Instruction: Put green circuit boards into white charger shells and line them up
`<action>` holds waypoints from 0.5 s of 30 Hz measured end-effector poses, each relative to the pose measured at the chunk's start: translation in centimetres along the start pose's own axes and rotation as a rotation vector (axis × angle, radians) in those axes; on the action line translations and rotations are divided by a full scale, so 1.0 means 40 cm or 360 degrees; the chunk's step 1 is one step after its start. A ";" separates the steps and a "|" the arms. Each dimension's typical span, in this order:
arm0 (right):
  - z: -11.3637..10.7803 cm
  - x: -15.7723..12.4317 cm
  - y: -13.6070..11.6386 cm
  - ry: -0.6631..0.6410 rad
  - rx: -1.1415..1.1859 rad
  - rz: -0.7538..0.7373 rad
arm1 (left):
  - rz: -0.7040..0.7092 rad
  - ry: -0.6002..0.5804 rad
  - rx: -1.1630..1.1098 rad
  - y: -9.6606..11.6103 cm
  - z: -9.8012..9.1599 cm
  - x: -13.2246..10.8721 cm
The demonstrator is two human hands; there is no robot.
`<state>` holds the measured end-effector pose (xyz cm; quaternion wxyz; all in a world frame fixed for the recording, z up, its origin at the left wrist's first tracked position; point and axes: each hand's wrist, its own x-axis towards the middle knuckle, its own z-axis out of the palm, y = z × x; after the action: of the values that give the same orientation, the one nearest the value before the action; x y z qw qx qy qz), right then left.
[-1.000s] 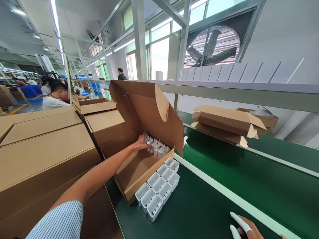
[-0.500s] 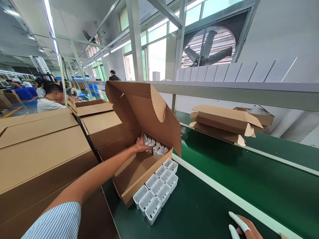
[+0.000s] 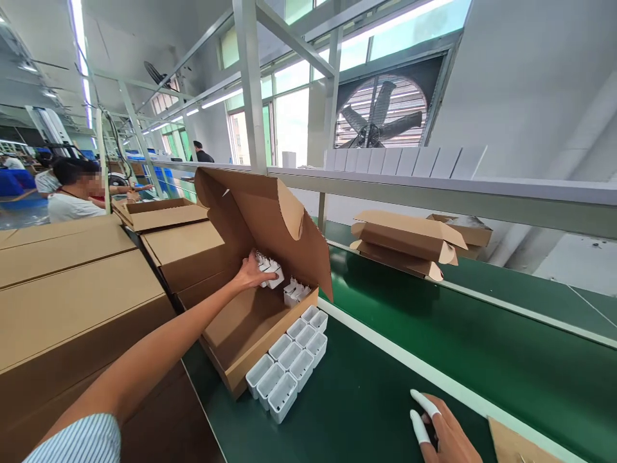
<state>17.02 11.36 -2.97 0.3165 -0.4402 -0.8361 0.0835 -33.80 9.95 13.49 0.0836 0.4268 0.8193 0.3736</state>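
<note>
Cardboard all along this line, and the action is inside the open box (image 3: 250, 334), tilted at the near edge of the green belt (image 3: 385, 360) with its lid (image 3: 270, 218) thrown up and back. Left hand (image 3: 249, 274) reaches right in, arm stretched long, fingers clamped around a small cluster of white adapters (image 3: 268, 270), prongs pointing up, held clear of the box floor against the back wall. Just to the right of that handful, a few loose adapters (image 3: 295, 292) sit in the far corner of the box. Down on the belt, touching the box's front wall, a block of adapters (image 3: 288, 362) stands in tidy rows with the socket ends up. Right hand (image 3: 441, 432) is well apart from all this, low at the bottom edge of view, resting on the belt with fingers spread and nothing in them, 2 fingers wearing white cots (image 3: 424, 404). Beside it, a cardboard corner (image 3: 511, 444) pokes into view. Across the belt lie folded flat boxes (image 3: 405, 239) in a small pile. On the left, closed cartons (image 3: 72, 289) are stacked shoulder to shoulder, and beyond them a co-worker (image 3: 70, 193) sits at the line. High on the far wall hangs a big ventilation fan (image 3: 378, 116).
</note>
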 end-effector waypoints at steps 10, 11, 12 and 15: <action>-0.040 0.026 -0.072 -0.0083 0.0154 0.0236 | 0.0865 -0.0800 -0.0006 0.214 0.017 -0.448; -0.048 0.028 -0.074 -0.0112 0.0218 0.0325 | 0.0930 -0.0965 -0.0031 0.233 0.059 -0.486; -0.057 0.030 -0.076 -0.0130 0.0288 0.0410 | 0.0968 -0.1123 -0.0062 0.251 0.104 -0.517; -0.086 0.037 -0.068 -0.0149 0.0506 0.0570 | 0.0962 -0.1361 -0.0126 0.295 0.244 -0.568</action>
<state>16.61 10.42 1.56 0.3228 -0.5218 -0.7348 0.2892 -7.70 2.15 10.52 0.3151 0.7550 0.5375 0.2043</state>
